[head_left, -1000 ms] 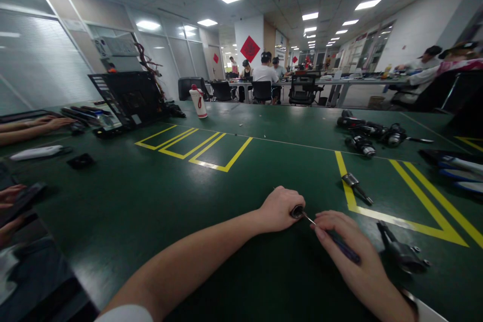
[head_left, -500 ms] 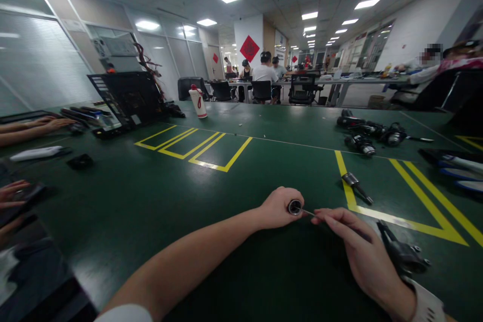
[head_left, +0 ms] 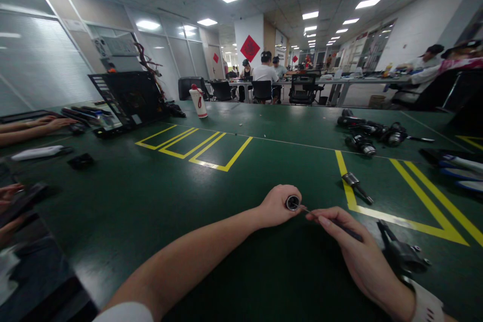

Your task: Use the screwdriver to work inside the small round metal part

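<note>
My left hand [head_left: 278,205] is closed around a short hollow metal cylinder [head_left: 292,203], whose round open end faces me; most of its body is hidden in the fist. Between the thumb and fingers of my right hand [head_left: 352,244] is a slim screwdriver [head_left: 349,230] with a thin metal shaft and a dark handle. Its shaft points left to the cylinder's open end; how deep the tip reaches is unclear. Right of my hands lies a metal gearbox-like part with a shaft [head_left: 356,187]. A dark tool housing [head_left: 405,254] rests beside my right wrist.
Several black power-tool assemblies [head_left: 362,133] lie at the back right. A white bottle with a red cap [head_left: 198,101] stands near the far edge. Yellow tape [head_left: 226,167] marks the green table [head_left: 151,201]. At left are another person's arms [head_left: 33,128] and a black frame [head_left: 128,95].
Both hands have shifted slightly left. The screwdriver has turned in my right hand, so its dark handle now shows. The cylinder has moved a little up and left.
</note>
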A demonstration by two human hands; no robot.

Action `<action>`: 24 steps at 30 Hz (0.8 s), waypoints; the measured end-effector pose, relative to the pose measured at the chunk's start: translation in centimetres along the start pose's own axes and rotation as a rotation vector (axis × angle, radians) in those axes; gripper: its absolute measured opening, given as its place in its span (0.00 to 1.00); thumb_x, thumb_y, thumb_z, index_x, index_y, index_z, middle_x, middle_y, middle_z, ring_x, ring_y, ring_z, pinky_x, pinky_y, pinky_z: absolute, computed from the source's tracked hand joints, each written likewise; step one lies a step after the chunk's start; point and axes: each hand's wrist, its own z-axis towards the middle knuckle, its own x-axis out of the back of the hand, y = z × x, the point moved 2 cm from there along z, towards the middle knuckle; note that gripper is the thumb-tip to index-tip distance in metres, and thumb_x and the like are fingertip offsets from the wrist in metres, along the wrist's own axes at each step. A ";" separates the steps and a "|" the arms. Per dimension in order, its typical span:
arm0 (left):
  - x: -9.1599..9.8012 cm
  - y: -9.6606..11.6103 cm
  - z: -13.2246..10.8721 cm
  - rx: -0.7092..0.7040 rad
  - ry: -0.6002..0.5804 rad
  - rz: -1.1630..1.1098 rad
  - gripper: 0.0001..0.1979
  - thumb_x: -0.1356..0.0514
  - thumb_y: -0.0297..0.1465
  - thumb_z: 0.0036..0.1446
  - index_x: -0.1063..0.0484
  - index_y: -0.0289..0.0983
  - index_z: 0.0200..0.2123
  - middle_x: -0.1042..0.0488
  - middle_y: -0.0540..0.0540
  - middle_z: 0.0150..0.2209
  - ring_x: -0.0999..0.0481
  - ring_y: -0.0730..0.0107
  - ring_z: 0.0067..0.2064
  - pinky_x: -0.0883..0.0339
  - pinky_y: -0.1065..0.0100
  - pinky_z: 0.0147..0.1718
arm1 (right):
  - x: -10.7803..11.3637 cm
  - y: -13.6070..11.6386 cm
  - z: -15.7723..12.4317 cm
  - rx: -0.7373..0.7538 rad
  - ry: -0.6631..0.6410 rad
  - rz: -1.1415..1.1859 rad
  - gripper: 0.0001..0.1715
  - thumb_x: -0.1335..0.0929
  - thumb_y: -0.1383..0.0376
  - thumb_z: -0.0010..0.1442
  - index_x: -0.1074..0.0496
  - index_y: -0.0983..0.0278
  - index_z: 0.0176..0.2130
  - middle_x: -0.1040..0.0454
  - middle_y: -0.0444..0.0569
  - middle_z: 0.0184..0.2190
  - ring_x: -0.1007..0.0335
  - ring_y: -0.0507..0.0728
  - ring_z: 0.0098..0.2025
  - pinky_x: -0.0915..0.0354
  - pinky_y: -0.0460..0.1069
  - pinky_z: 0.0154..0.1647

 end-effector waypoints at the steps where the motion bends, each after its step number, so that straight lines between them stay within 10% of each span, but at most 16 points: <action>1: 0.0 0.0 0.0 0.005 -0.004 -0.008 0.08 0.40 0.33 0.52 0.36 0.35 0.27 0.32 0.53 0.27 0.32 0.75 0.31 0.39 0.71 0.36 | 0.0 0.0 0.0 0.005 -0.003 0.001 0.14 0.32 0.55 0.54 0.25 0.60 0.36 0.24 0.49 0.40 0.32 0.62 0.47 0.38 0.56 0.47; 24: -0.1 -0.3 0.1 0.053 0.088 -0.074 0.11 0.39 0.35 0.52 0.36 0.35 0.25 0.35 0.52 0.26 0.35 0.76 0.29 0.40 0.73 0.30 | 0.3 0.2 -0.2 0.105 0.020 -0.123 0.14 0.32 0.55 0.56 0.24 0.60 0.38 0.24 0.50 0.42 0.29 0.61 0.46 0.34 0.54 0.45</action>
